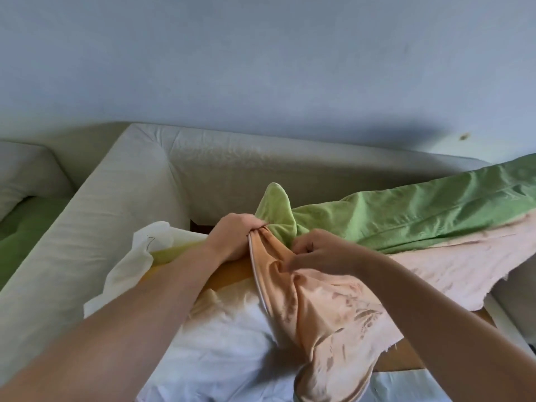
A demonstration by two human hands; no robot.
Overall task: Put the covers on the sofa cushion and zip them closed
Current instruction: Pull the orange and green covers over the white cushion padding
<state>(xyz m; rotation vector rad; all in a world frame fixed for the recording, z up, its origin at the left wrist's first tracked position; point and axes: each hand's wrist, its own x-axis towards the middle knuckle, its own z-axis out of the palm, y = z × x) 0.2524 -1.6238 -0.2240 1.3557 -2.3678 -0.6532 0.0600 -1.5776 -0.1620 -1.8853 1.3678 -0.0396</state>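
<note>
— What sort of place is this?
— A home, a living room by the look of it: a white sofa (261, 175) stands against a plain pale wall (261, 68), with a second upholstered seat (26, 169) and a green cushion (26, 227) beside it.

Your cover (406, 216) was leaf green on its outer face and pale peach on the inside, where faint brownish frond-like marks showed. Its zip edge (255, 274) ran white. Your cushion (220, 343) was plain white, the sofa (232, 169) off-white, the wall (261, 68) pale blue-grey, the seat pad (26, 224) green.
</note>
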